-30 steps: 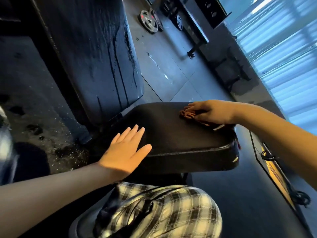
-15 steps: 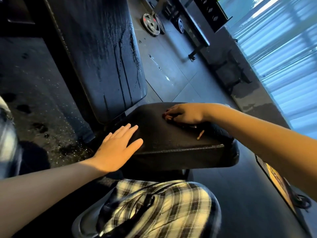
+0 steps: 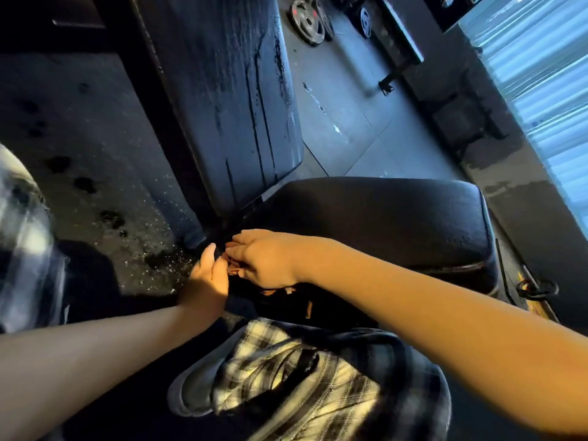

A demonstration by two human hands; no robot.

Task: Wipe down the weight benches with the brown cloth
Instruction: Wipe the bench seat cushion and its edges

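The black padded bench seat [image 3: 381, 218] lies in front of me, and its wet, streaked backrest [image 3: 222, 106] slopes up beyond it. My right hand [image 3: 264, 259] covers the bunched brown cloth [image 3: 234, 267] at the seat's near left corner, with its fingers bent over the cloth. Scraps of cloth hang below the palm. My left hand [image 3: 206, 275] sits against the seat's left edge, touching the right hand's fingertips. Its thumb points up and its fingers look straight. Most of the cloth is hidden under my right hand.
My plaid-clad knee [image 3: 302, 377] is just below the seat. The dark rubber floor [image 3: 95, 186] at left is speckled with wet spots. Weight plates [image 3: 307, 22] lie on the floor far back, beside a rack foot [image 3: 386, 84]. A bright shuttered window [image 3: 547, 90] fills the right side.
My right hand dragged the cloth across the seat from its far right part to the near left corner. My left hand slid back off the seat top to its left edge.
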